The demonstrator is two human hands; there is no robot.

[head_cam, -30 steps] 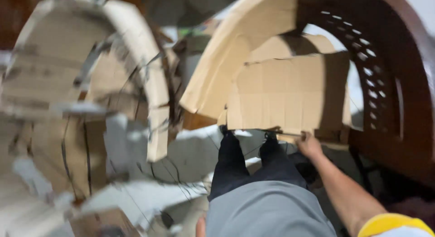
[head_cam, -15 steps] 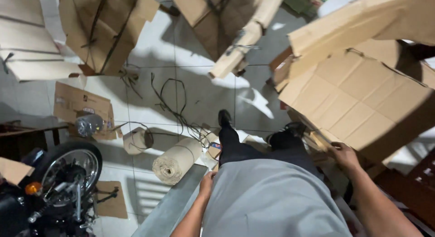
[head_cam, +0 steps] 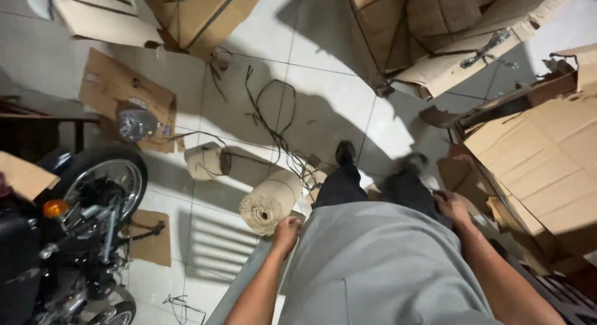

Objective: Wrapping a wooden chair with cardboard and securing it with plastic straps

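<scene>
Left hand (head_cam: pixel 287 229) curled shut at 6 o'clock, knuckles at the edge of a grey metal bench (head_cam: pixel 239 281), just below a roll (head_cam: pixel 272 201) of coarse tan paper with a spiralled end; whether anything is gripped cannot be told. Right hand (head_cam: pixel 452 207) at 4 o'clock, fingers bent down onto the dark trouser leg beside small cardboard scraps (head_cam: pixel 463 176); grip unclear, nothing seen held. Flat corrugated sheet (head_cam: pixel 547 169), creased in a grid, at 3 o'clock, near the right hand but apart. Smaller roll (head_cam: pixel 205 161) at 9 o'clock of the big one. Thin black cords (head_cam: pixel 273 123) looping over glossy white tiles (head_cam: pixel 323 107) at 12 o'clock. Folded cartons (head_cam: pixel 435 33) at 1 o'clock, more at 11. Motorbike wheel (head_cam: pixel 102 185) with chrome spokes at 9 o'clock.
</scene>
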